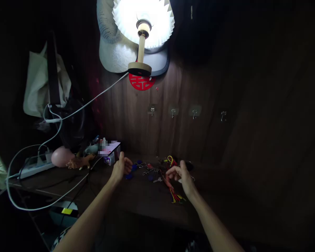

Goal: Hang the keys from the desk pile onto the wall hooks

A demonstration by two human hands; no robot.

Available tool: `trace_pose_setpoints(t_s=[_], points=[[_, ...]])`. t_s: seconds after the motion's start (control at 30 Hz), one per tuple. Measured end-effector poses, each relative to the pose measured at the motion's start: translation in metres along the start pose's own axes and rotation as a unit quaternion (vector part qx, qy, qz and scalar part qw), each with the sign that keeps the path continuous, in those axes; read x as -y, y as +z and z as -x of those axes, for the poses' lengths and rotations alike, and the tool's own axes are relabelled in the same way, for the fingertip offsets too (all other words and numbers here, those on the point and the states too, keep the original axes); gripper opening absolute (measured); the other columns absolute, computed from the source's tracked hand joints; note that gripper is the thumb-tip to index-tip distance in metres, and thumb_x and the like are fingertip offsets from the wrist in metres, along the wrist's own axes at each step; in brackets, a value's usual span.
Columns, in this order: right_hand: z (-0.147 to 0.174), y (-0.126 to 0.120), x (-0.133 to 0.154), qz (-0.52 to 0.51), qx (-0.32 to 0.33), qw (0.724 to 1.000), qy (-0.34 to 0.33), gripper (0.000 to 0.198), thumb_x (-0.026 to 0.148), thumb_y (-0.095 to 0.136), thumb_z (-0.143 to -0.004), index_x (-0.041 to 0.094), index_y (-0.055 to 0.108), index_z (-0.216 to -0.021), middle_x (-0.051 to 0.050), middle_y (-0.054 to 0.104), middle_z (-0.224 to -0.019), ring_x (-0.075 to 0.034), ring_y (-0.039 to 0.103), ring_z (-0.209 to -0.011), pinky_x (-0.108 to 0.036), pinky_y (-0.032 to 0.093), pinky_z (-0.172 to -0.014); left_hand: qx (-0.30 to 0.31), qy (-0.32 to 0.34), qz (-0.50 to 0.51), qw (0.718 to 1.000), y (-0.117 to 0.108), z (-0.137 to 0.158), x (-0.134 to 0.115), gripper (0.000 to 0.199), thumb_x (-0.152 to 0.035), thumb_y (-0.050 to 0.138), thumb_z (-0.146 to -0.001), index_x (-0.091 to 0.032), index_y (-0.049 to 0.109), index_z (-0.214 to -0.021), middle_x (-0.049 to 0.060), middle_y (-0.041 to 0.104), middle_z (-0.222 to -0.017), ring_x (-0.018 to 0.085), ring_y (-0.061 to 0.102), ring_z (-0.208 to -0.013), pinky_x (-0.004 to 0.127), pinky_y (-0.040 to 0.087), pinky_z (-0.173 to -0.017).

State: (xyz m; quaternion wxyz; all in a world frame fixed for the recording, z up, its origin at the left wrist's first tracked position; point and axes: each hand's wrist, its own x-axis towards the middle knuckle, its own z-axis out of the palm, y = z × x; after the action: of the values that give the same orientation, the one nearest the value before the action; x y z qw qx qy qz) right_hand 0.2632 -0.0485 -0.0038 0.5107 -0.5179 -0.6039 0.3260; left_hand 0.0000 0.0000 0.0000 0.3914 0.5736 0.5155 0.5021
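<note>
Key pile (pixel 154 171) on the table (pixel 141 196) runs 9-to-3, at your left hand's (pixel 120 168) 3 o'clock and your nearer right hand's (pixel 182 176) 9, both hands' fingers spread apart, right-side contact unclear.

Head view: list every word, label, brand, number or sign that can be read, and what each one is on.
"囍", apparently, on the red cut-out; the lamp base hides its upper part.
Box: markings too small and blurred to read.
Blue tags: no print can be made out.
Yellow patch: nothing legible.
</note>
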Motion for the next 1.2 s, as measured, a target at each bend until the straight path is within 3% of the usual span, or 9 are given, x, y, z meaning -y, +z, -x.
trace_pose_setpoints(t_s=[0.07, 0.17, 0.27, 0.37, 0.47, 0.6, 0.83, 1.0, 1.2], points=[[0.0, 0.004, -0.006, 0.065, 0.007, 0.997, -0.035, 0.074, 0.067, 0.014, -0.085, 0.019, 0.071, -0.08, -0.005, 0.066, -0.073, -0.018, 0.056, -0.072, -0.03, 0.042, -0.07, -0.015, 0.022, -0.038, 0.999, 0.007, -0.003, 0.009, 0.064, -0.067, 0.025, -0.079, -0.016, 0.064, -0.082, 0.007, 0.067, -0.076, 0.019, 0.062, -0.069, 0.029, 0.049, -0.059], [0.001, 0.01, -0.016, 0.18, 0.037, 0.977, -0.108, 0.048, 0.054, 0.034, -0.087, 0.023, 0.07, -0.096, -0.006, 0.066, -0.101, -0.022, 0.055, -0.1, -0.036, 0.039, -0.09, -0.018, 0.12, -0.146, 0.982, 0.022, -0.005, 0.024, 0.035, -0.042, 0.046, -0.08, -0.019, 0.064, -0.099, 0.007, 0.068, -0.1, 0.021, 0.061, -0.094, 0.034, 0.048, -0.083], [0.003, 0.014, -0.028, 0.288, 0.071, 0.943, -0.149, 0.03, 0.038, 0.047, -0.085, 0.026, 0.068, -0.103, -0.004, 0.061, -0.118, -0.023, 0.05, -0.112, -0.039, 0.035, -0.097, 0.037, 0.219, -0.222, 0.949, 0.039, -0.004, 0.038, 0.033, -0.026, 0.046, -0.082, -0.022, 0.061, -0.11, 0.006, 0.063, -0.116, 0.02, 0.053, -0.112, 0.036, 0.038, -0.1], [0.006, 0.012, -0.039, 0.35, 0.096, 0.916, -0.171, 0.028, 0.029, 0.05, -0.084, 0.029, 0.066, -0.107, -0.002, 0.059, -0.122, -0.023, 0.046, -0.119, -0.041, 0.033, -0.1, 0.107, 0.26, -0.283, 0.917, 0.051, 0.002, 0.046, 0.034, -0.023, 0.046, -0.083, -0.025, 0.06, -0.115, 0.004, 0.058, -0.125, 0.02, 0.048, -0.118, 0.038, 0.035, -0.104], [0.007, 0.003, -0.048, 0.381, 0.09, 0.902, -0.181, 0.028, 0.027, 0.051, -0.084, 0.029, 0.065, -0.108, -0.002, 0.06, -0.12, -0.022, 0.046, -0.119, -0.041, 0.035, -0.098, 0.123, 0.254, -0.337, 0.898, 0.056, 0.006, 0.049, 0.031, -0.025, 0.047, -0.085, -0.027, 0.062, -0.112, 0.004, 0.06, -0.121, 0.021, 0.05, -0.116, 0.038, 0.035, -0.102], [0.006, -0.018, -0.057, 0.405, 0.057, 0.895, -0.178, 0.025, 0.027, 0.049, -0.086, 0.027, 0.066, -0.105, -0.003, 0.062, -0.114, -0.021, 0.048, -0.115, -0.037, 0.038, -0.095, 0.088, 0.237, -0.365, 0.896, 0.055, 0.008, 0.05, 0.026, -0.025, 0.049, -0.084, -0.023, 0.063, -0.106, 0.006, 0.063, -0.114, 0.023, 0.054, -0.109, 0.038, 0.039, -0.096], [0.006, -0.036, -0.072, 0.474, -0.086, 0.872, -0.093, 0.022, 0.026, 0.046, -0.086, 0.024, 0.067, -0.091, -0.005, 0.064, -0.104, -0.023, 0.053, -0.102, -0.036, 0.039, -0.085, 0.031, 0.205, -0.377, 0.903, 0.048, 0.012, 0.044, 0.013, -0.023, 0.05, -0.083, -0.019, 0.063, -0.084, 0.007, 0.065, -0.092, 0.023, 0.058, -0.091, 0.034, 0.043, -0.081], [0.007, -0.035, -0.074, 0.497, -0.145, 0.852, -0.074, 0.019, 0.026, 0.047, -0.085, 0.022, 0.066, -0.088, -0.007, 0.064, -0.104, -0.025, 0.052, -0.101, -0.036, 0.037, -0.083, -0.004, 0.177, -0.302, 0.937, 0.046, 0.013, 0.041, 0.018, -0.034, 0.047, -0.085, -0.021, 0.059, -0.081, 0.004, 0.065, -0.087, 0.021, 0.06, -0.085, 0.032, 0.041, -0.078], [0.007, -0.034, -0.076, 0.473, -0.143, 0.864, -0.098, 0.021, 0.025, 0.044, -0.084, 0.023, 0.065, -0.088, -0.006, 0.063, -0.105, -0.025, 0.051, -0.104, -0.038, 0.037, -0.086, -0.059, 0.098, -0.158, 0.981, 0.043, 0.006, 0.043, 0.028, -0.046, 0.045, -0.082, -0.021, 0.056, -0.075, 0.0, 0.061, -0.066, 0.017, 0.058, -0.065, 0.027, 0.043, -0.065]])
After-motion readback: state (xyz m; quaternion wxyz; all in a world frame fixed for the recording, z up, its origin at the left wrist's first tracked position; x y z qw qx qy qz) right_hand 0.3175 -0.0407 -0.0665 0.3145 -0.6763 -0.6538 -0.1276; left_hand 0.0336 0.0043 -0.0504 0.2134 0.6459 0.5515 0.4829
